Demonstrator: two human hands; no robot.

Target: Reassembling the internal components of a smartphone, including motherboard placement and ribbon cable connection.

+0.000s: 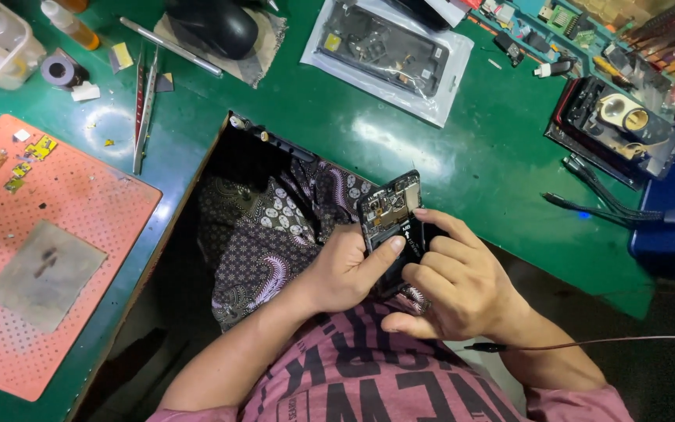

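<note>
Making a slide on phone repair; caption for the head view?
Both hands, left hand and right hand, hold an opened phone above the lap, beside a green workbench.

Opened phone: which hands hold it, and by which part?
Both hands hold the opened phone by its lower half: left hand thumb across its inside, right hand fingers on the right edge.

Clear plastic blister package [388, 59], rectangular with white backing and a dark phone frame inside, lying tilted on the green table at top centre; small yellow label [332, 42] near the package's upper left corner; white-marked black label [408, 234] on the opened phone's battery, between both hands.
</note>
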